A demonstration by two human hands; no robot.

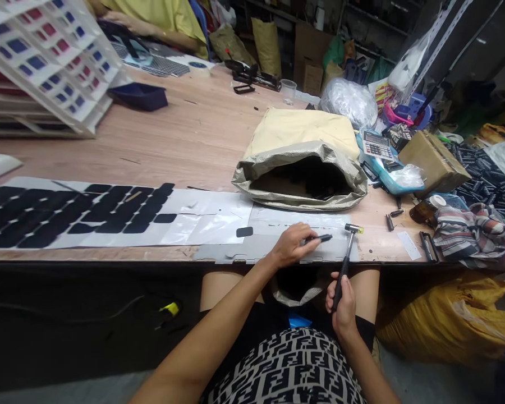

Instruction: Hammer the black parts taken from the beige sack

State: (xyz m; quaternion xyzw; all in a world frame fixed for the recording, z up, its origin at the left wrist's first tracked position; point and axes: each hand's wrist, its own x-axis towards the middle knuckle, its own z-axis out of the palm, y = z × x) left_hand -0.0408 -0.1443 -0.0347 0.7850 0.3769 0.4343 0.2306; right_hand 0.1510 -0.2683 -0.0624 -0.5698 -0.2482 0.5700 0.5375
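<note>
My left hand (294,243) is closed on a small dark part (325,238), whose end sticks out to the right over the table's front edge. In my right hand (343,303) is a small mallet (352,238), gripped by its black handle, its head up with a yellow tip to the right. Under the left hand lies a grey sheet (269,247). One black rounded piece (244,232) rests on white paper to the left. Farther left, rows of similar black pieces (67,213) cover a white sheet (189,224). A sack (298,196) with dark contents opens toward me.
White racks (59,73) with coloured pieces stand at the back left, near a dark blue tray (138,96). A calculator (377,145), cardboard box (433,163), brown jar (425,209) and striped cloth (467,230) crowd the right. Another person in yellow (164,28) sits across the table.
</note>
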